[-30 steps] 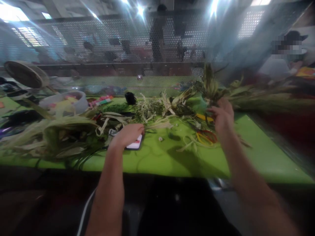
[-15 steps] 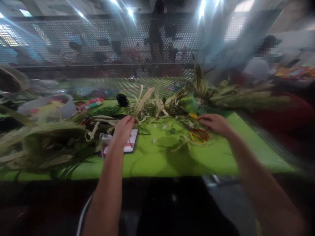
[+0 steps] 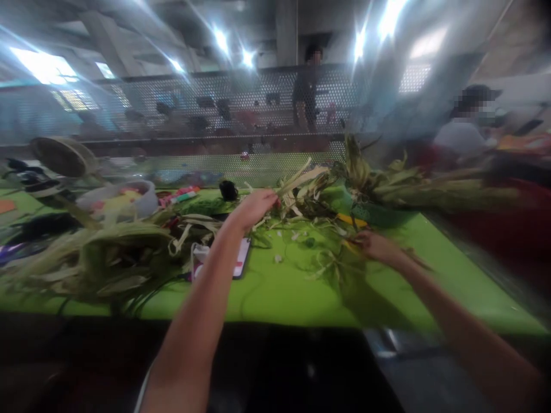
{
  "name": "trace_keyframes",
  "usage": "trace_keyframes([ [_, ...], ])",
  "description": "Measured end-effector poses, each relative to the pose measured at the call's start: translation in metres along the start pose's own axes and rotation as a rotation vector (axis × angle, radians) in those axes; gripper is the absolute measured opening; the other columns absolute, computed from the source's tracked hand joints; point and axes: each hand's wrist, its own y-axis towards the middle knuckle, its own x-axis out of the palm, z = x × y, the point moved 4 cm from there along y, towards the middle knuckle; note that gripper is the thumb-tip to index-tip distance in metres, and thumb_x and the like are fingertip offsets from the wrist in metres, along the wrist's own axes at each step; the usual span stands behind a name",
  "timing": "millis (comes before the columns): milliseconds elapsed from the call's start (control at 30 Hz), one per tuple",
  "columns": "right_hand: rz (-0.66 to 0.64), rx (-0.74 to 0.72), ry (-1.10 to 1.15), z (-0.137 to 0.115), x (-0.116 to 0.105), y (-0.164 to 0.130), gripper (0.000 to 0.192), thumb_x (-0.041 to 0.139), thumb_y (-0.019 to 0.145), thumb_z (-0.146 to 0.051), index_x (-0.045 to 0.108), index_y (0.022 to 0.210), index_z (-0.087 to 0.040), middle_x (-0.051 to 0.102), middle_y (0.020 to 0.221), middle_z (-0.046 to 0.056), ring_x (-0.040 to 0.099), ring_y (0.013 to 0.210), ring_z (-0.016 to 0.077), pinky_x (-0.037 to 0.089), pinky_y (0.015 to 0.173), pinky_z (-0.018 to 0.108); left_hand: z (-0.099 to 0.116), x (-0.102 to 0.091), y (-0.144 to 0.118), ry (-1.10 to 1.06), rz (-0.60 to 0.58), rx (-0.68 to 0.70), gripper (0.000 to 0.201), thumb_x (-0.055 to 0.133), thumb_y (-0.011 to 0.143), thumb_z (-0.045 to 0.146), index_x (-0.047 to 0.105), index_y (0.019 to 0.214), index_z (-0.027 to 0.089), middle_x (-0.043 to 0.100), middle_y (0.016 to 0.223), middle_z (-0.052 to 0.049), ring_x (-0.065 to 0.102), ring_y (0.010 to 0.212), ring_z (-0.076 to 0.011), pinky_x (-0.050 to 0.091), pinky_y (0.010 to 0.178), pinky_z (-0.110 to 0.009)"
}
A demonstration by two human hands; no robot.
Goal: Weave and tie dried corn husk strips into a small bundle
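My left hand (image 3: 255, 207) is closed at the pile of dry plant strips, which look like corn husk. Pale husk strips (image 3: 303, 176) stick out past its fingertips to the right. To the right, the fingers of my right hand (image 3: 376, 246) are closed on the orange-yellow handles of a pair of scissors (image 3: 353, 245); blur hides most of the blades. Just behind that hand lies a yellow-handled tool (image 3: 350, 219). Thin loose husk strips (image 3: 329, 264) and small white scraps (image 3: 278, 259) are spread between my hands on the green tabletop (image 3: 275, 298).
A large husk bundle (image 3: 124, 258) fills the left side, before a pale bowl (image 3: 146, 201). A phone-like flat device (image 3: 241, 261) lies under my left forearm. Long husks (image 3: 430, 192) cross the back right. Behind stands a perforated metal screen (image 3: 181, 92); a person (image 3: 458, 135) is at the right.
My left hand has moved right, toward the husk pile. My right hand has come down from beside the yellow-handled tool and taken hold of the scissors. The view has tilted up slightly.
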Motion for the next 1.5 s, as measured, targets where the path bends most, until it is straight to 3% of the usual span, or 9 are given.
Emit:
trace_keyframes([
  [200, -0.165, 0.059, 0.763, 0.004, -0.008, -0.020, 0.052, 0.071, 0.070, -0.043, 0.067, 0.116, -0.020, 0.070, 0.097, 0.009, 0.064, 0.077, 0.0204, 0.050, 0.060, 0.029, 0.010, -0.003, 0.007, 0.080, -0.063, 0.001, 0.032, 0.041, 0.089, 0.039, 0.061, 0.076, 0.017, 0.055, 0.068, -0.005, 0.047, 0.064, -0.0154, 0.035, 0.060, -0.029],
  [300, -0.270, 0.085, 0.902, -0.018, 0.000, -0.038, 0.053, 0.073, 0.070, -0.046, 0.067, 0.114, -0.017, 0.069, 0.094, 0.009, 0.062, 0.074, 0.0190, 0.049, 0.058, 0.027, 0.016, 0.002, 0.011, 0.079, -0.063, 0.015, 0.032, 0.042, 0.088, 0.038, 0.061, 0.075, 0.017, 0.053, 0.065, -0.004, 0.045, 0.063, -0.0151, 0.034, 0.061, -0.028],
  [400, -0.313, 0.016, 0.920, -0.049, 0.003, -0.050, 0.060, 0.075, 0.069, -0.045, 0.063, 0.122, -0.019, 0.066, 0.100, 0.009, 0.062, 0.078, 0.0191, 0.049, 0.061, 0.027, 0.020, 0.008, 0.014, 0.067, -0.074, 0.023, 0.031, 0.042, 0.087, 0.038, 0.061, 0.074, 0.016, 0.051, 0.062, -0.003, 0.043, 0.061, -0.0145, 0.031, 0.060, -0.028],
  [533, -0.331, -0.137, 0.844, -0.081, 0.000, -0.053, 0.070, 0.076, 0.070, -0.045, 0.054, 0.132, -0.022, 0.063, 0.102, 0.007, 0.060, 0.088, 0.0190, 0.051, 0.075, 0.030, 0.027, 0.013, 0.016, 0.071, -0.084, 0.061, 0.031, 0.042, 0.087, 0.035, 0.063, 0.076, 0.016, 0.050, 0.060, -0.002, 0.043, 0.062, -0.0146, 0.032, 0.061, -0.027],
  [667, -0.348, -0.274, 0.666, -0.092, -0.005, -0.047, 0.076, 0.074, 0.070, -0.051, 0.049, 0.135, -0.020, 0.063, 0.103, 0.008, 0.059, 0.098, 0.0245, 0.050, 0.083, 0.037, 0.034, 0.014, 0.016, 0.103, -0.091, 0.087, 0.032, 0.042, 0.086, 0.033, 0.066, 0.076, 0.015, 0.051, 0.062, -0.002, 0.046, 0.064, -0.0148, 0.034, 0.064, -0.027],
  [900, -0.111, -0.335, 0.228, -0.100, -0.005, -0.036, 0.066, 0.076, 0.067, -0.054, 0.057, 0.120, -0.019, 0.064, 0.100, 0.007, 0.057, 0.083, 0.0209, 0.045, 0.072, 0.031, 0.038, 0.020, 0.018, 0.131, -0.115, 0.113, 0.031, 0.042, 0.087, 0.030, 0.067, 0.077, 0.014, 0.058, 0.069, -0.003, 0.051, 0.068, -0.0153, 0.037, 0.067, -0.027],
  [1100, -0.032, -0.333, 0.110, -0.111, 0.007, -0.025, 0.051, 0.071, 0.074, -0.053, 0.061, 0.110, -0.018, 0.065, 0.087, 0.004, 0.052, 0.068, 0.0156, 0.035, 0.058, 0.025, 0.050, 0.022, 0.011, 0.130, -0.140, 0.094, 0.031, 0.042, 0.088, 0.030, 0.066, 0.077, 0.013, 0.060, 0.072, -0.003, 0.053, 0.070, -0.0155, 0.039, 0.072, -0.027],
  [1333, 0.022, -0.298, 0.134, -0.108, 0.016, -0.019, 0.031, 0.059, 0.085, -0.046, 0.069, 0.092, -0.018, 0.068, 0.074, 0.004, 0.054, 0.059, 0.0139, 0.033, 0.054, 0.024, 0.048, 0.019, 0.009, 0.052, -0.091, 0.098, 0.029, 0.042, 0.088, 0.029, 0.064, 0.076, 0.014, 0.055, 0.066, -0.003, 0.049, 0.066, -0.0148, 0.037, 0.067, -0.027],
  [1500, 0.063, -0.213, -0.039, -0.067, 0.013, -0.025, 0.029, 0.052, 0.088, -0.042, 0.068, 0.095, -0.020, 0.071, 0.078, 0.005, 0.059, 0.062, 0.0172, 0.034, 0.056, 0.026, 0.036, 0.011, 0.011, -0.059, -0.025, 0.088, 0.029, 0.042, 0.089, 0.033, 0.062, 0.077, 0.015, 0.049, 0.061, -0.001, 0.040, 0.059, -0.0127, 0.033, 0.061, -0.027],
])
